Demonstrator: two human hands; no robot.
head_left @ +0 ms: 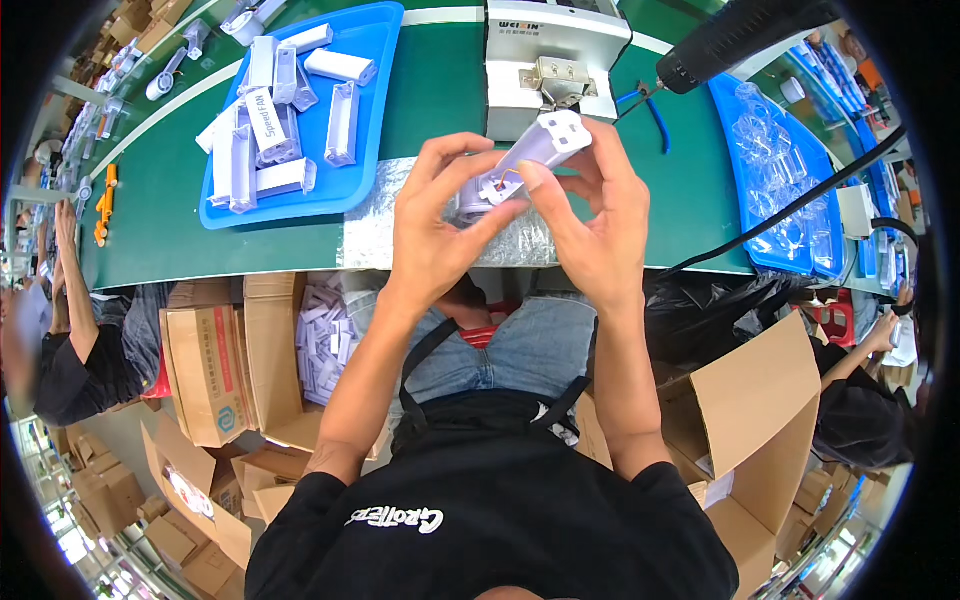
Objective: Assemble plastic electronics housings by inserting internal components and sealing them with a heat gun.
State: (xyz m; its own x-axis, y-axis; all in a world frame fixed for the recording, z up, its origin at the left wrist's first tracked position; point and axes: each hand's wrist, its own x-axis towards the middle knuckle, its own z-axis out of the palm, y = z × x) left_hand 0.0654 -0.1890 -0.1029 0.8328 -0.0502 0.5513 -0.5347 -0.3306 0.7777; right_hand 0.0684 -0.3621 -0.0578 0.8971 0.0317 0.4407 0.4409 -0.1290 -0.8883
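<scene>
Above the near edge of the green table, both hands are closed around pale lavender plastic pieces. My right hand (pixel 602 215) grips a long white plastic housing (pixel 545 145), tilted with its far end up and to the right. My left hand (pixel 440 205) pinches a smaller pale plastic part (pixel 482 200) against the housing's lower end. A short thin orange-brown wire (pixel 507 179) shows where the two meet; my fingers hide how they are joined. Beneath the hands lies a crinkled clear plastic sheet (pixel 378 228).
A blue tray (pixel 385 70) of similar housings stands at left, another blue tray (pixel 735 125) of clear plastic parts at right. Ahead are a screw feeder (pixel 510 75), a hanging electric screwdriver (pixel 735 45) and blue-handled cutters (pixel 660 125). Cardboard boxes (pixel 755 410) flank me; people work on both sides.
</scene>
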